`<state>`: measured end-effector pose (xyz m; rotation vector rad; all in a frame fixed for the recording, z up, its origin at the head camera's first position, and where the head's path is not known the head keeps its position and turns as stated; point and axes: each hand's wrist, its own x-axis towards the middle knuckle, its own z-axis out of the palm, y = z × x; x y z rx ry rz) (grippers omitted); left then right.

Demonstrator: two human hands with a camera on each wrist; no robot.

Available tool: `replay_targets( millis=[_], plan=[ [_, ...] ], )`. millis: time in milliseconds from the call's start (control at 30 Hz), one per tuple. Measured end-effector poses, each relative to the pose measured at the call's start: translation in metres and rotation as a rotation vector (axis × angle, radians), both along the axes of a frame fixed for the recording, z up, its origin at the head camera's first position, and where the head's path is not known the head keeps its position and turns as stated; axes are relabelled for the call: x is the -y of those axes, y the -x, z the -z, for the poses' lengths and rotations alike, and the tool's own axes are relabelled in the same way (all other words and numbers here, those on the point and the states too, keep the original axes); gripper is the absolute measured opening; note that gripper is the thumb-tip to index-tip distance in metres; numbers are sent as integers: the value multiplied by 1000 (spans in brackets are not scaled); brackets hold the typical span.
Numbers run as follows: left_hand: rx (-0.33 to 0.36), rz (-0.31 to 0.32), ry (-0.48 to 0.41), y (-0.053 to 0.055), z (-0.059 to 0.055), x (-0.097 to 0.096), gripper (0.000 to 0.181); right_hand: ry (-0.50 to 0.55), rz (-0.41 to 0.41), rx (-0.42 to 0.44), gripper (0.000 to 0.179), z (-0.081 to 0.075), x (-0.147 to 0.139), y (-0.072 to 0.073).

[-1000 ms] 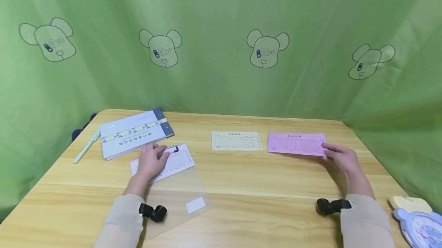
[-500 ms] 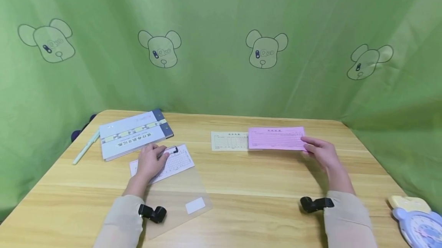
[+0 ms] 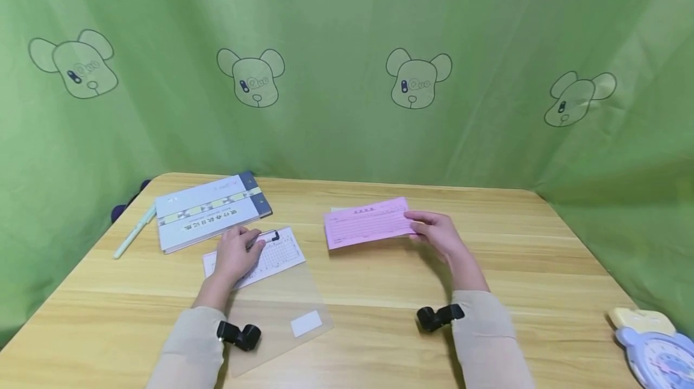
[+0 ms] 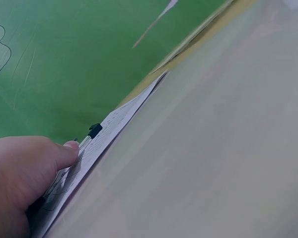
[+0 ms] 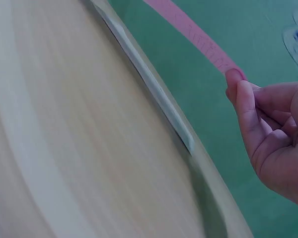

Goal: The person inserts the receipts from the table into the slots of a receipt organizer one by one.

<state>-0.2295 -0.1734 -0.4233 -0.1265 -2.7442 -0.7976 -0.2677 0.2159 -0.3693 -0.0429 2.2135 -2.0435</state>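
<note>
So, going across from the left side:

1. A pale green pen (image 3: 135, 231) lies near the left edge of the wooden table (image 3: 379, 292), just beside a closed ledger book (image 3: 211, 210) that sits at a slant, looks parked out of the way

2. The left hand (image 3: 234, 255) rests on a white form slip (image 3: 271, 255), fingers curled round a small black-capped pen (image 3: 268, 235), so it's gripping that pen while its weight pins the slip flat. In the left wrist view the thumb sits right by the pen cap (image 4: 94, 130)

3. The slip's near end lies on a clear plastic sheet (image 3: 282, 311) that runs toward the person, with a small white label (image 3: 306, 322) on it. My guess is the sheet is a backing to write on

4. The pink slip (image 3: 366, 222) is up off the table, tilted, pinched at its right end by the right hand (image 3: 438, 235) between thumb and fingers. The right wrist view shows the fingertips (image 5: 237, 84) clamped on the edge. It hangs over a cream slip (image 3: 337, 209) that's nearly all hidden behind it, only a sliver at the far left corner shows. Holding it by one end keeps the printed face readable

5. Far right, at the near corner, a kiddie clock thing (image 3: 658, 350) in blue and yellow, well apart from both hands
</note>
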Motion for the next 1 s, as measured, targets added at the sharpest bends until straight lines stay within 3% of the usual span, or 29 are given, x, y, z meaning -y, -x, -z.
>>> replay_targets(
  millis=[333, 700, 1000],
  plan=[
    [10, -5, -2, 0, -1, 1, 35, -35, -102, 22, 32, 6, 62, 1],
    [27, -10, -3, 1, -4, 1, 35, -163, -220, 34, 27, 13, 103, -7],
    [32, -6, 6, 1, -6, 0, 35, -122, -333, 58, 27, 22, 133, -15]
  ],
)
